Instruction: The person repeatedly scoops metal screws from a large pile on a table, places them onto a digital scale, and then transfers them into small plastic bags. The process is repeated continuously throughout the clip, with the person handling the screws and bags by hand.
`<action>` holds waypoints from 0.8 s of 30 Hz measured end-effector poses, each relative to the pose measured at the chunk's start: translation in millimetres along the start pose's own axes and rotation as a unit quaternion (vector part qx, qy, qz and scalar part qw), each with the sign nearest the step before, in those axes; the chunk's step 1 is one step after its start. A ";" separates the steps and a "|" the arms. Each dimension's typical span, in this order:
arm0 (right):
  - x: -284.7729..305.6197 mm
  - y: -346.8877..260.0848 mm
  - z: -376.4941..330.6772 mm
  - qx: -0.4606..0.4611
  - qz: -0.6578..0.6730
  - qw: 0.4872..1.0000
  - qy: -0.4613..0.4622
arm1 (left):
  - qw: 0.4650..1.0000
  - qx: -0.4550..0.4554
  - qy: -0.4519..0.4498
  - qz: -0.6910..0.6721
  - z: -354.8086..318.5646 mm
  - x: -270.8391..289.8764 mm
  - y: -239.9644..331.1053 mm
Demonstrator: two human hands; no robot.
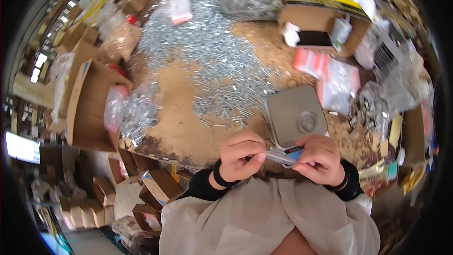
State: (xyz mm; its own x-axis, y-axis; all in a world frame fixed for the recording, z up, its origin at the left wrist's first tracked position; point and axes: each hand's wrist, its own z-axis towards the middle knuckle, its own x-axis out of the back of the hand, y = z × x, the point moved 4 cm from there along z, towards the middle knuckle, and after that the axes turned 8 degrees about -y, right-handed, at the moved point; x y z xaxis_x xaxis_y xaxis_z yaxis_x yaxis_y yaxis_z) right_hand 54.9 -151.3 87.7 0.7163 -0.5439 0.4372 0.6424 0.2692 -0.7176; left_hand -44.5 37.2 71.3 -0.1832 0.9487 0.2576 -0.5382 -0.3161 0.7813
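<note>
My left hand (241,155) and my right hand (322,159) are both closed, pinching opposite ends of a small clear plastic bag (279,156). The bag is stretched between them, low over the table's near edge; whether anything is inside I cannot tell. Just beyond my hands stands a scale (285,108) with a grey square pan, and a small round dish or dent (307,122) shows on it. The scale's front is partly hidden by my right hand. Beyond it, to the left, a wide heap of loose silvery screws or nails (212,61) covers the worn tabletop.
An open cardboard box (92,101) stands at the left beside filled clear bags (140,111). Flat bags with red edges (337,82) lie right of the scale. Behind them, a black-and-yellow-edged box (292,14) holds a white bottle (340,32). Several cartons (158,186) sit below the table's left edge.
</note>
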 end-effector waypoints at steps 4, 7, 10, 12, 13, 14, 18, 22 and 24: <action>12.8 4.0 -8.7 -0.019 -0.021 0.998 0.054 | 0.963 0.043 0.264 0.027 -27.1 39.2 -14.5; 20.0 10.2 -19.8 -0.084 -0.032 0.993 0.076 | 0.894 0.035 0.447 0.004 -48.4 100.1 -8.3; 26.5 10.8 -27.7 -0.119 -0.032 0.989 0.085 | 0.839 0.017 0.537 0.088 -73.7 170.6 -3.6; 26.6 11.7 -32.4 -0.133 -0.014 0.985 0.105 | 0.861 0.050 0.495 0.103 -83.8 210.6 -12.5; 25.7 8.6 -33.9 -0.159 -0.038 0.980 0.111 | 0.866 0.072 0.486 0.086 -88.0 226.0 -21.9; 24.4 7.5 -34.6 -0.182 -0.063 0.974 0.118 | 0.872 0.089 0.476 0.071 -90.2 236.1 -29.3; 35.9 11.0 -17.9 -0.190 -0.213 0.958 0.032 | 0.867 0.124 0.479 0.066 -94.3 215.6 -24.6; 27.6 33.2 -26.1 -0.282 -0.275 0.917 -0.064 | 0.918 0.285 0.138 0.241 -53.2 159.6 -48.9; 22.1 44.6 -28.4 -0.283 -0.277 0.915 -0.080 | 0.910 0.276 0.031 0.309 -33.7 126.5 -61.3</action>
State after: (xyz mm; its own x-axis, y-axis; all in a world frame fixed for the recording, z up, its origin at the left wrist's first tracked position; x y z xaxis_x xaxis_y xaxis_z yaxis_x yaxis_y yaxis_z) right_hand 91.6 -173.9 50.0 0.3839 -0.3362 0.8600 0.7075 -0.4914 -0.5079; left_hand -62.5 176.5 36.8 -0.3660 0.5833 0.7251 0.1753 -0.7220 0.6693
